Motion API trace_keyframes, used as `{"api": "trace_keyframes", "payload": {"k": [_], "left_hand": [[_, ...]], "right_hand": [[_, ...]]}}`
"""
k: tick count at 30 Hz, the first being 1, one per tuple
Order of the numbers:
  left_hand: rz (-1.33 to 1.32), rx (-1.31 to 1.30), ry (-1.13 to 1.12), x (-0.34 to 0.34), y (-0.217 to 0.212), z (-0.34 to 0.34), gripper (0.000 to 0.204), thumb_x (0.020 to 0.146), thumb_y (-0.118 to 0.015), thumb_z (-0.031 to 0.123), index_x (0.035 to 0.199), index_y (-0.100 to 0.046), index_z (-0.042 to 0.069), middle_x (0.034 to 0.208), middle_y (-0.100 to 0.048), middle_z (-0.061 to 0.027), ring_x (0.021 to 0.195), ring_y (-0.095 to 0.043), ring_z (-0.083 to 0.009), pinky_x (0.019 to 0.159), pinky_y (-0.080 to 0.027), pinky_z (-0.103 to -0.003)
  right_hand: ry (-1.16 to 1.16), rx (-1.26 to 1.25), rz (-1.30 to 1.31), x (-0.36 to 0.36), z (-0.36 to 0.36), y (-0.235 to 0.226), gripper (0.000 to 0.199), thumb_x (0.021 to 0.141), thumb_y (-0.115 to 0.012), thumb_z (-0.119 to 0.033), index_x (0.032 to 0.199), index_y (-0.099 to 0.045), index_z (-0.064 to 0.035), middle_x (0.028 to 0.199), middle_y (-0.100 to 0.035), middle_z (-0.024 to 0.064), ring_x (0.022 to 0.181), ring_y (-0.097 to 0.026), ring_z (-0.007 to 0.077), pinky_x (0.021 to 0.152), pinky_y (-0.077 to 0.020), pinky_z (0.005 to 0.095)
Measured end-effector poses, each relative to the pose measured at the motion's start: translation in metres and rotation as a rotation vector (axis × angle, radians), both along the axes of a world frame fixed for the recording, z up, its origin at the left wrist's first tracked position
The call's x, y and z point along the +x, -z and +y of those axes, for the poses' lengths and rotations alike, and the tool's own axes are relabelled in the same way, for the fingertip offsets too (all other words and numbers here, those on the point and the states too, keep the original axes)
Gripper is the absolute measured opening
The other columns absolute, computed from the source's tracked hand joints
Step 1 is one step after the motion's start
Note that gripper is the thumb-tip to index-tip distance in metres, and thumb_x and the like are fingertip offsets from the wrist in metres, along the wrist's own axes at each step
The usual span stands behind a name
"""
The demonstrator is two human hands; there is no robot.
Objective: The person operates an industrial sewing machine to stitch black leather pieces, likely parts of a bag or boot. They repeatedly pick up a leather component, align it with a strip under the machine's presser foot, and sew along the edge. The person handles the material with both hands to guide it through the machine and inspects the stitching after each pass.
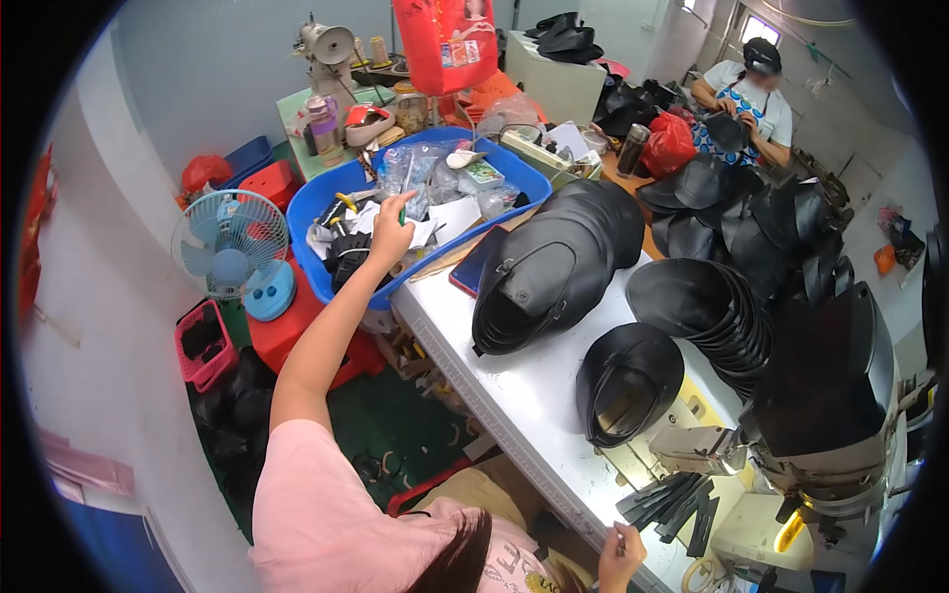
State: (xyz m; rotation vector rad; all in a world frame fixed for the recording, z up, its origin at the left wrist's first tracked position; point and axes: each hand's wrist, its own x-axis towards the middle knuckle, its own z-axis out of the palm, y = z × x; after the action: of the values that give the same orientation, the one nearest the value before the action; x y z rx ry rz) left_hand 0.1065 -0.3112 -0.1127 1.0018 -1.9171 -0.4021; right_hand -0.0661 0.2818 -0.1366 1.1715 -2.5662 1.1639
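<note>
My left arm stretches out over a big blue plastic basin [539, 186] heaped with clear plastic bags, papers and black pieces. There my left hand [392, 233] is closed, with a sliver of a small green thing [401, 213] at its fingers; its kind is too small to tell. Low in the view, my right hand [620, 555] is curled shut by the table's front edge; whatever it may hold is hidden. Near it lie several black strips [674, 502] beside a sewing machine [700, 447]. A single black cap-like piece [630, 383] rests on the white table [465, 341].
Nested black caps [563, 262] and a row of stacked black visors [707, 311] fill the table. A phone [478, 261] lies beside the basin. A fan [230, 247] stands on a red stool at left. Beyond more black pieces, another person [746, 104] handles a black piece.
</note>
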Motion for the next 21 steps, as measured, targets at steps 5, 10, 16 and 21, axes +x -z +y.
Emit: {"api": "trace_keyframes", "payload": {"k": [5, 10, 16, 21], "left_hand": [[-0.423, 0.382, -0.182, -0.030, 0.080, -0.075, 0.043, 0.067, -0.056, 0.016, 0.108, -0.054, 0.024, 0.115, -0.043, -0.0164, 0.107, -0.039, -0.0391, 0.091, -0.034, -0.044], [-0.654, 0.484, -0.134, -0.043, 0.095, -0.085, 0.043, 0.066, -0.063, 0.027, 0.108, -0.054, 0.028, 0.121, -0.038, -0.0150, 0.109, -0.035, -0.0428, 0.091, -0.035, -0.048], [-0.773, 0.545, 0.012, -0.044, 0.115, -0.102, 0.049, 0.066, -0.066, 0.041, 0.113, -0.053, 0.031, 0.132, -0.029, -0.0165, 0.114, -0.031, -0.0431, 0.094, -0.032, -0.048], [-0.801, 0.486, 0.167, -0.010, 0.163, -0.147, 0.048, 0.067, -0.062, 0.048, 0.110, -0.059, 0.027, 0.110, -0.054, -0.0170, 0.104, -0.047, -0.0329, 0.093, -0.029, -0.045]], "right_hand": [[0.249, 0.072, 0.071, 0.006, 0.046, -0.005, 0.010, 0.078, -0.059, -0.008, 0.086, -0.063, -0.0033, 0.057, -0.051, 0.0100, 0.046, -0.043, 0.0199, 0.046, -0.0375, 0.0314], [0.418, 0.029, -0.058, 0.022, 0.055, -0.025, 0.012, 0.078, -0.058, -0.009, 0.087, -0.062, -0.0021, 0.059, -0.052, 0.0113, 0.046, -0.043, 0.0212, 0.046, -0.0380, 0.0324], [0.315, 0.110, 0.138, 0.006, 0.042, -0.013, 0.015, 0.074, -0.059, -0.004, 0.088, -0.062, -0.0037, 0.058, -0.052, 0.0098, 0.045, -0.043, 0.0214, 0.047, -0.0395, 0.0323], [0.247, 0.117, 0.062, -0.009, 0.026, -0.007, 0.014, 0.075, -0.059, -0.004, 0.089, -0.062, -0.0065, 0.057, -0.051, 0.0066, 0.046, -0.045, 0.0183, 0.047, -0.0407, 0.0308]]}}
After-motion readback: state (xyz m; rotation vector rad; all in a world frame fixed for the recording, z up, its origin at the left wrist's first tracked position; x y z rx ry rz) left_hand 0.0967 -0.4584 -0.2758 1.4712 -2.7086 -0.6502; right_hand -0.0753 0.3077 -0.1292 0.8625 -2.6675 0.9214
